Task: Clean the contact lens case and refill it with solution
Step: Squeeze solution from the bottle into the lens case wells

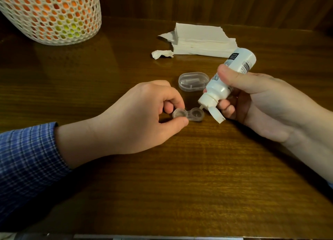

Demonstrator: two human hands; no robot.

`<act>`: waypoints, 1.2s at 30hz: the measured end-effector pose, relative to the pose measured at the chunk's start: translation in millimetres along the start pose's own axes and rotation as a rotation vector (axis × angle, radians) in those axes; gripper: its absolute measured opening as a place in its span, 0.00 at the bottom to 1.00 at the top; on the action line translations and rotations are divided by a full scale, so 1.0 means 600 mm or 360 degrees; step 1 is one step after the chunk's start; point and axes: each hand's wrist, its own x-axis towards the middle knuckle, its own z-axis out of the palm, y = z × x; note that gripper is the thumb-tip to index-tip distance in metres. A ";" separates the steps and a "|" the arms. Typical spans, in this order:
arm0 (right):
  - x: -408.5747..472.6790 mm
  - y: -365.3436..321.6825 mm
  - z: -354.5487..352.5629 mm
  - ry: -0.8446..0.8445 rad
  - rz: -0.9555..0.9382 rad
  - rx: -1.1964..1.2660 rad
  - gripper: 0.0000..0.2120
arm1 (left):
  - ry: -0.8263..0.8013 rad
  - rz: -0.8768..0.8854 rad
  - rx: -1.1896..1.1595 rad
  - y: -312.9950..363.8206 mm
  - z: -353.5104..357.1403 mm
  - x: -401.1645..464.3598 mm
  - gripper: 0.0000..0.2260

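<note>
Your R hand grips solution bottle tipped nozzle-down just over R well; L hand pinches lens case by L well, long axis L–R

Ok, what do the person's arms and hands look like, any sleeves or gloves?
Both are bare, no gloves, rings or watch visible. The left hand comes out of a blue checked sleeve with fine white lines, ending at the wrist. The right hand has a bare forearm in view.
</note>
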 end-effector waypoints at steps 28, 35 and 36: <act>0.005 0.008 -0.006 -0.0106 -0.0098 -0.0084 0.18 | 0.0014 0.0017 -0.0010 -0.004 0.002 0.000 0.11; 0.004 0.009 -0.004 -0.0078 -0.0107 -0.0095 0.20 | 0.0016 0.0026 -0.0005 -0.004 0.002 0.000 0.11; 0.004 0.009 -0.004 -0.0076 -0.0107 -0.0094 0.19 | 0.0018 0.0029 -0.0005 -0.004 0.002 0.000 0.11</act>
